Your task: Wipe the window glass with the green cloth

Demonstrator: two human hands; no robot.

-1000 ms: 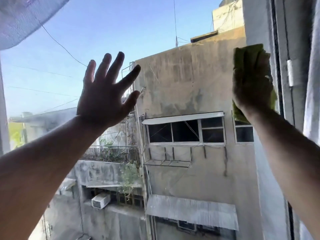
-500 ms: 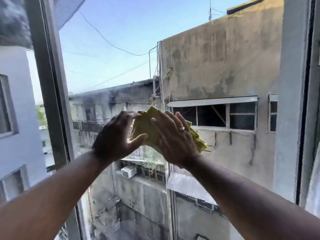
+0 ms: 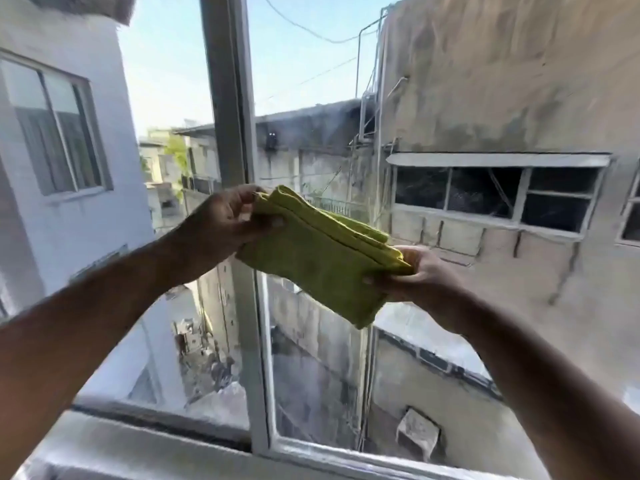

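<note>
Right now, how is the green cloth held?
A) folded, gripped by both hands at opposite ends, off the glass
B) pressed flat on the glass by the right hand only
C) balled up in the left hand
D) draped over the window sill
A: the folded green cloth is pinched at one end by the left hand and at the other by the right hand, in front of the window glass, not pressed to it.

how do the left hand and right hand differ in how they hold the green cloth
The left hand grips the upper far corner of the green cloth, thumb on top; the right hand pinches the lower near edge. The left hand sits higher and looks darker, in shade; the right hand catches more light. Both are closed on the folded cloth, off the glass.
</note>
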